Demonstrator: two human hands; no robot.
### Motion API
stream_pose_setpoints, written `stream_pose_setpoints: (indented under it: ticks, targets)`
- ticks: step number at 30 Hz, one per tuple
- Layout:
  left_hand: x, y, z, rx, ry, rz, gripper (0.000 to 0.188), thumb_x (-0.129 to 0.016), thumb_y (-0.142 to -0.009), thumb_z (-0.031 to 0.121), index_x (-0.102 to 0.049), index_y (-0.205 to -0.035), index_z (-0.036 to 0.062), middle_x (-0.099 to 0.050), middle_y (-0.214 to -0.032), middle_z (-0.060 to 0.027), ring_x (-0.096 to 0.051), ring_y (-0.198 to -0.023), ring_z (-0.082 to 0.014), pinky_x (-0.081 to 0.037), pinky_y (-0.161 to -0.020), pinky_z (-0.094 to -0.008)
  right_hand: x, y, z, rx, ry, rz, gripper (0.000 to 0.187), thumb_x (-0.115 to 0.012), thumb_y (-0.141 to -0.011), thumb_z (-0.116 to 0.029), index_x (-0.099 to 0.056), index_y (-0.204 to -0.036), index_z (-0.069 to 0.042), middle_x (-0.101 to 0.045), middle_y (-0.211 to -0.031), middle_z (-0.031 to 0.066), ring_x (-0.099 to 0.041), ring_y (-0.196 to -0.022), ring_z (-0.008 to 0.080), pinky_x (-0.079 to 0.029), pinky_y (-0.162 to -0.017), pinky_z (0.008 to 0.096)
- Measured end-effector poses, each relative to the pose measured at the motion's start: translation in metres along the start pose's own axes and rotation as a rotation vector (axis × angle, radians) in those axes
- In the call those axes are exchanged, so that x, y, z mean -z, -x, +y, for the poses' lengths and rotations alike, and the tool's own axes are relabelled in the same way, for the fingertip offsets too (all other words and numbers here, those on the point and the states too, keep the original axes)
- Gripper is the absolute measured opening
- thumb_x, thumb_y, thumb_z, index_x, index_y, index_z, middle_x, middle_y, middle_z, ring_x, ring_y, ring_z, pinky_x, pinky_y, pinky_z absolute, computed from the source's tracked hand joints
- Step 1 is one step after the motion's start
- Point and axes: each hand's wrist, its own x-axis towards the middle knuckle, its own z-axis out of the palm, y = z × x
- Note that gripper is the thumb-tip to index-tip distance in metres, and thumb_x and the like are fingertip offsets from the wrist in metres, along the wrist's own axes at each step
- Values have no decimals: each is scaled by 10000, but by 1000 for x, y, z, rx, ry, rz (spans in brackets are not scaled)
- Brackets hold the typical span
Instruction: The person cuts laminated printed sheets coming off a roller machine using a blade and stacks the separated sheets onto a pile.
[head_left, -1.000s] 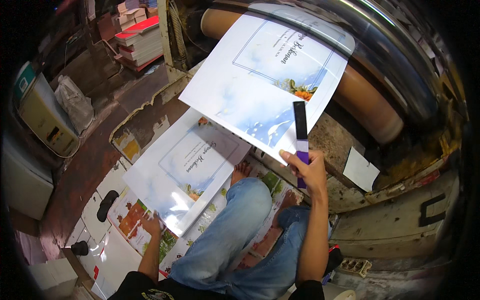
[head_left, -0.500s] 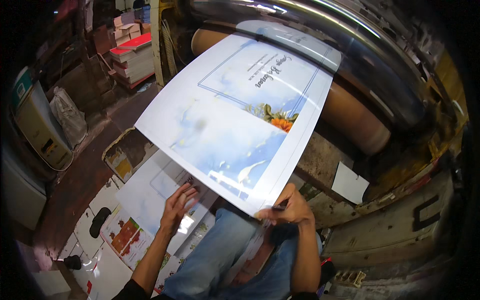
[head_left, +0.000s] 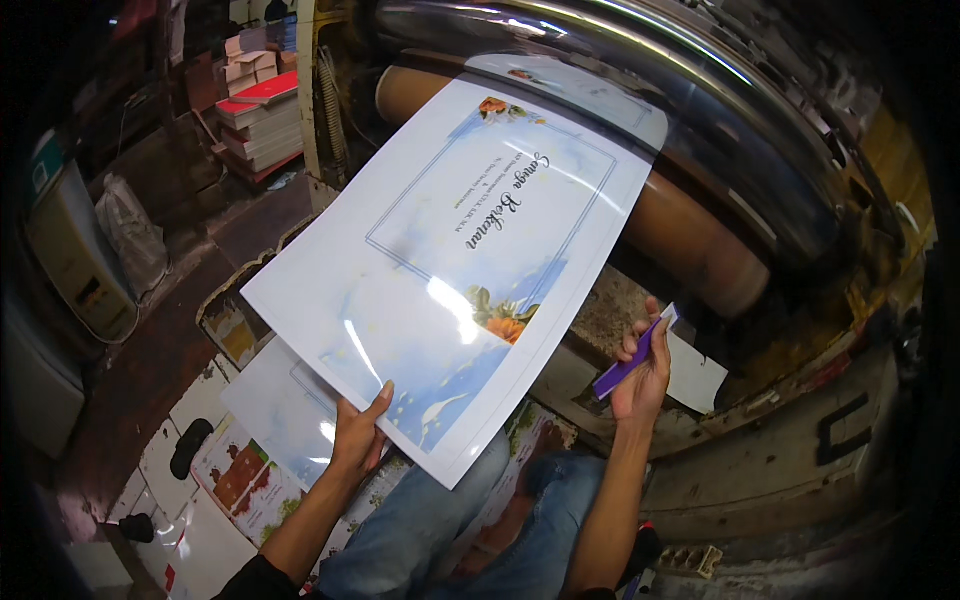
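Note:
A large glossy printed sheet (head_left: 330,262), with pale blue patterns, orange flowers and dark lettering, slopes down toward me from the shiny metal roller (head_left: 700,60). Its far end lies against a brown roller (head_left: 715,235). My left hand (head_left: 358,432) is closed on the near edge of the sheet, thumb on top and fingers underneath. To the right of the sheet, and apart from it, my right hand (head_left: 643,372) is closed around a slim purple cutter knife (head_left: 628,362) with a pale tip pointing up and away. Below the hanging sheet lies another similar printed sheet (head_left: 268,405), partly covered.
Red-topped stacks (head_left: 262,120) stand at the far left. A dark oblong object (head_left: 190,447) lies on pale tiles. A white piece of paper (head_left: 697,375) rests behind my right hand. My knees in jeans (head_left: 420,520) are under the sheet's near corner.
The printed sheet has come farther out toward me. My left hand has taken hold of its near edge. My right hand has let go of the corner and moved right and up with the knife.

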Motion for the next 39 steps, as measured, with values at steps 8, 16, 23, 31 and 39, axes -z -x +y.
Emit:
stream_pose_setpoints:
  ticks: [8,16,23,31,39]
  targets:
    - [32,21,-15,78,-60,54,290,-653,-913,116,-468,-1096,-12,-608,-897,-82,-653,-739,-167,-595,-614,-334,22,3,20,-40,259,167,418,-451,-1020,-362,-515,-1259,-24,-554,-735,30,-425,-509,72,-323,-461,212]
    - [37,88,2,110,-143,186,336,-689,-891,116,-424,-1070,11,-576,-963,-101,-625,-804,-177,-572,-674,-341,25,6,2,26,458,329,246,-455,-1019,-296,-484,-1003,-53,-636,-775,110,-564,-532,124,-454,-450,248]
    - [125,83,15,137,-151,163,253,-682,-895,105,-478,-1023,31,-585,-907,-61,-612,-799,-142,-545,-709,-325,34,-22,66,118,769,330,259,-473,-1009,-252,-581,-1054,-20,-648,-812,61,-550,-563,81,-453,-471,221]
    - [127,28,-62,187,-252,230,285,-698,-885,120,-501,-1060,12,-611,-948,-69,-618,-835,-142,-531,-759,-305,128,-179,62,80,1009,110,363,-529,-986,-347,-648,-1011,-5,-623,-690,44,-503,-476,66,-396,-419,220]
    - [108,20,-88,201,-224,227,414,-677,-892,96,-450,-1224,-3,-599,-1117,-111,-611,-994,-181,-521,-869,-336,191,-196,80,16,1045,53,353,-597,-941,-376,-647,-967,-28,-647,-698,41,-497,-470,57,-361,-399,227]
